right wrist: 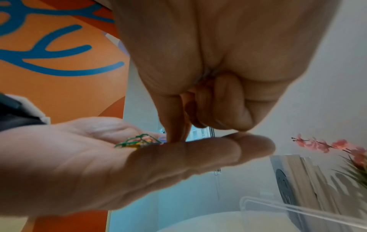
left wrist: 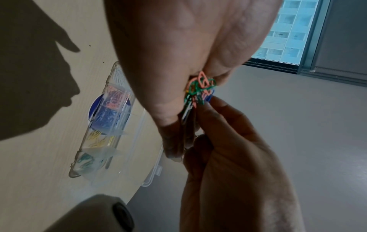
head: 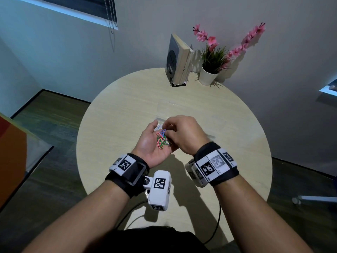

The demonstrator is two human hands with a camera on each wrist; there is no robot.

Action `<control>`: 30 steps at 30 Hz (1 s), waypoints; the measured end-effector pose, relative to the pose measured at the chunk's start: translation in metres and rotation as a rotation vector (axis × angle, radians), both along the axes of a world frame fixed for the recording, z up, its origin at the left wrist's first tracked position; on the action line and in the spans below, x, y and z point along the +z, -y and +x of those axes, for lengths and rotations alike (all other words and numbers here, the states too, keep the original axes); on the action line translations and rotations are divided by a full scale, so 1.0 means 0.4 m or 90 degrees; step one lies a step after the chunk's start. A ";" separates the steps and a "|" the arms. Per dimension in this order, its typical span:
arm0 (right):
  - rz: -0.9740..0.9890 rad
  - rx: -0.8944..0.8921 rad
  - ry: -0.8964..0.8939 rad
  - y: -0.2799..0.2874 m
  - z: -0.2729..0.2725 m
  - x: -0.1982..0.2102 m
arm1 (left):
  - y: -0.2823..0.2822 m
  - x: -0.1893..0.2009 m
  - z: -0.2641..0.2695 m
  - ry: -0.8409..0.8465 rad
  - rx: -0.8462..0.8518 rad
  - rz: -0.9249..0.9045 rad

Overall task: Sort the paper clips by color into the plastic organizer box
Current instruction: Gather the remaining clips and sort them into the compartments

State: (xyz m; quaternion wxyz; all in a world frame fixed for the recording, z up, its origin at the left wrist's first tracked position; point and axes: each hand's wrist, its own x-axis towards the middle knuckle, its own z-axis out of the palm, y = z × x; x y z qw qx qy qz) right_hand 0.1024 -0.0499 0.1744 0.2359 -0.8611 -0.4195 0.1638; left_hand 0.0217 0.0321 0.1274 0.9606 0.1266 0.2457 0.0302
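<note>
My left hand lies palm up above the round table, with a tangle of pink, green and blue paper clips resting on the palm. My right hand hovers over it, thumb and forefinger pinched into the pile. In the right wrist view those fingertips press down among the clips; which clip they hold is hidden. The clear organizer box lies open on the table just beyond the hands, its compartments holding pink, blue, yellow and green clips. In the head view the box is faint.
A stand of books and a potted plant with pink flowers stand at the table's far edge. Wrist cameras and a cable hang over the near table edge. An orange panel stands to the left.
</note>
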 end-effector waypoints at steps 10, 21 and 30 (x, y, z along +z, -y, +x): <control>0.099 -0.029 -0.075 0.015 -0.012 -0.024 | -0.002 -0.015 -0.012 0.002 -0.021 0.016; 0.316 -0.334 -0.508 0.053 0.157 -0.099 | -0.063 -0.054 -0.017 -0.037 0.012 0.019; 0.010 -0.325 -0.280 -0.012 0.258 -0.250 | -0.106 -0.086 0.005 -0.047 0.032 0.002</control>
